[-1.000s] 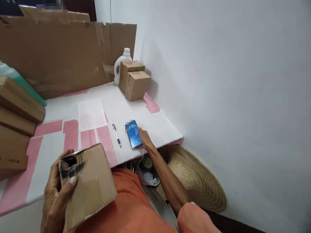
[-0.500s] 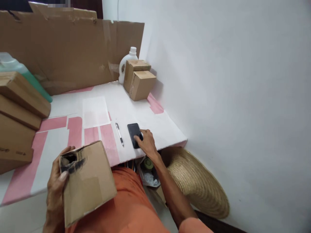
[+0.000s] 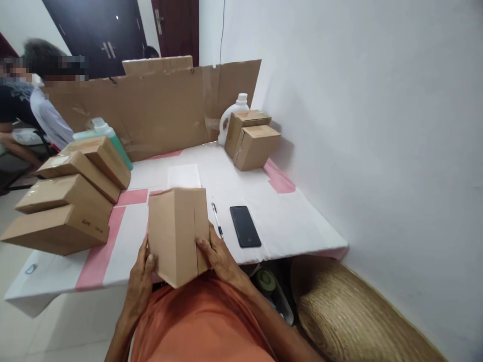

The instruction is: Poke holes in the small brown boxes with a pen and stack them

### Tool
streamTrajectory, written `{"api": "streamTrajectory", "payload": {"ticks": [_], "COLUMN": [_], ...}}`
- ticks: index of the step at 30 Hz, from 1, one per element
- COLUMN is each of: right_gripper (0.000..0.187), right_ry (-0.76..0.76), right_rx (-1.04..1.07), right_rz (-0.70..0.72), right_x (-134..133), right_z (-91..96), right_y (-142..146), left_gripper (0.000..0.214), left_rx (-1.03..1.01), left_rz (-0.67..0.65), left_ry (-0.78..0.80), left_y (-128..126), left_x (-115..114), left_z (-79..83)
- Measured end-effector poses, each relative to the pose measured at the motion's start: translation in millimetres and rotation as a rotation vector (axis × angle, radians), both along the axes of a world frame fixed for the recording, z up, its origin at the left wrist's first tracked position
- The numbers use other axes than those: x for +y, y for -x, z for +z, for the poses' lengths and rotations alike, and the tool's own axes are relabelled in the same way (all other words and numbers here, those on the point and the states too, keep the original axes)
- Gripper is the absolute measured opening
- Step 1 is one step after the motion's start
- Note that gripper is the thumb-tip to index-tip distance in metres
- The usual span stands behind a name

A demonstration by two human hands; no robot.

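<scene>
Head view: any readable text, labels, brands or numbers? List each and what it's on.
No text can be read in this view.
Lowest brown cardboard box in the left stack: a small dark printed mark on its end face, too small to read.
White plastic bottle at the back: a label patch, too blurred to read.
Plain brown cardboard box held by the left hand and right hand: no print visible.
Black phone: screen dark.

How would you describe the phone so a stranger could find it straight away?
Start at the white and pink table against the white wall. Near its front edge, right of the box held in both hands, lies a pen; the phone is just right of it, flat, black and dark-screened.
</scene>
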State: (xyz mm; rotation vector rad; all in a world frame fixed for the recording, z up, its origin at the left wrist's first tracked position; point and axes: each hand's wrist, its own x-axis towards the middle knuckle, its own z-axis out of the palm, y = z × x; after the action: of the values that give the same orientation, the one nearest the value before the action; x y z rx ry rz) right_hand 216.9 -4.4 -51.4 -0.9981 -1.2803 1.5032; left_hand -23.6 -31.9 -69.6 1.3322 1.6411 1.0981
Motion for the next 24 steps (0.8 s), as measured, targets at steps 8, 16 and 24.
{"api": "streamTrajectory", "payload": {"ticks": [8, 16, 24], "right_gripper": [0.106, 0.099, 0.084], "right_ry": [0.098, 0.161, -0.084], "right_rx": [0.045, 0.163, -0.285], "right_rz": [0.108, 0.216, 0.022], "right_x": [16.7, 28.2, 37.7], "right_z": [24.4, 7.4, -30.4], "right_y": [-6.2, -1.6, 20.9], "left_gripper": [0.071, 0.068, 0.027], "left_rx": [0.309, 0.331, 0.412], "left_rz": [0.043, 0.235, 0.262], "left_ry": [-0.319, -0.196, -0.106], "left_y": [30.2, 29.2, 89.8], "left_x": [-16.3, 28.1, 23.9], "left_z": [50.3, 45.8, -59.7]}}
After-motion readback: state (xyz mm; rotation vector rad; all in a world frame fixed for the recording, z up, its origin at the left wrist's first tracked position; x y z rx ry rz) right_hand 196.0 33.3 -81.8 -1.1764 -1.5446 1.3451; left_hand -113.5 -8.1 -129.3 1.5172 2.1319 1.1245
